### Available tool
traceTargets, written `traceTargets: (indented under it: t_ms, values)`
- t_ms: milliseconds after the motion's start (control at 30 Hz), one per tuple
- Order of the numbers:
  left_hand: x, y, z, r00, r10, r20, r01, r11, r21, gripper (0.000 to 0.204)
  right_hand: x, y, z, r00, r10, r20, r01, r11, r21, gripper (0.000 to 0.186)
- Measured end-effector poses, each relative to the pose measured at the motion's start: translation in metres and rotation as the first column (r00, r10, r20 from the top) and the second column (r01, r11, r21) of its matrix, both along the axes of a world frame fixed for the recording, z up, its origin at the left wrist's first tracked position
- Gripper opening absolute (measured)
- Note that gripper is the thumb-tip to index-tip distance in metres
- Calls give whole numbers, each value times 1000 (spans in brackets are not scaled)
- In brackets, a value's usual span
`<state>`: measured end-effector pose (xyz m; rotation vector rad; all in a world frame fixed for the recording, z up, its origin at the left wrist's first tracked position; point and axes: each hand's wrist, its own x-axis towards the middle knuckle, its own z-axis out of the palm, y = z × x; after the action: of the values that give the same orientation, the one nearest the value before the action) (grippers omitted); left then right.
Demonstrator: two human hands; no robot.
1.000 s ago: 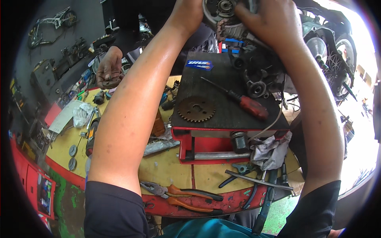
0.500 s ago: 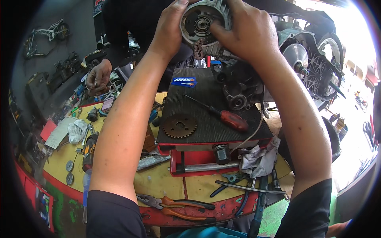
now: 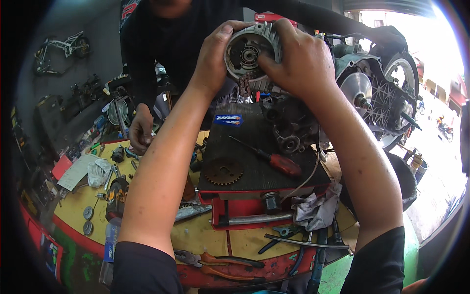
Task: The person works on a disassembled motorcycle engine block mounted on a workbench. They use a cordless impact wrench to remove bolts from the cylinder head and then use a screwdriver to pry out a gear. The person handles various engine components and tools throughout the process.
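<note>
Both my hands are raised at the far side of the bench around a round, finned metal engine part (image 3: 237, 49), probably a cylinder head. A bearing shows inside its round opening. My left hand (image 3: 211, 59) is wrapped round the left rim. On the other side my right hand (image 3: 304, 60) grips the rim, its thumb reaching into the opening near the bearing. A short length of chain (image 3: 245, 87) hangs just below the part. Beneath, a dark engine block (image 3: 292, 126) rests on the black ribbed stand. A toothed sprocket (image 3: 223, 171) and a red-handled screwdriver (image 3: 285, 164) lie there too.
Orange-handled pliers (image 3: 220, 262), a grey rag (image 3: 316, 205) and a metal bar lie along the front. A drill (image 3: 116, 196) is on the yellow tabletop at left. Across the bench, a person's hand (image 3: 142, 130) hovers. A larger engine with wheel (image 3: 372, 93) stands right.
My view has tilted up, so the bench sits lower and more of the person opposite shows. That person's hand has come nearer my left forearm. My grip on the engine part stays the same.
</note>
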<state>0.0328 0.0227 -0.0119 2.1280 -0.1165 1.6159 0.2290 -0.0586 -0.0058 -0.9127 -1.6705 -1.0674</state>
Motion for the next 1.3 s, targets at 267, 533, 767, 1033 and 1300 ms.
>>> traceTargets:
  t_ms: [267,533,767,1033,1300]
  values:
    - [1,0,-1,1000,-18,12,18,999,-32,59,-1,-2,0,1000,1,-10,-2,999,-35,54]
    - [2,0,0,1000,-28,7,28,1000,-8,59,1,-1,0,1000,9,-2,-9,1000,-28,51]
    - [2,-1,0,999,-32,17,33,999,-22,59,0,-2,0,999,32,0,-32,999,-20,50]
    - [2,0,0,999,-36,20,37,999,-17,60,-1,-6,0,1000,16,-5,-16,999,-30,48]
    - [2,2,0,999,-27,24,27,999,-17,60,-1,-5,0,1000,19,-5,-19,999,-32,47]
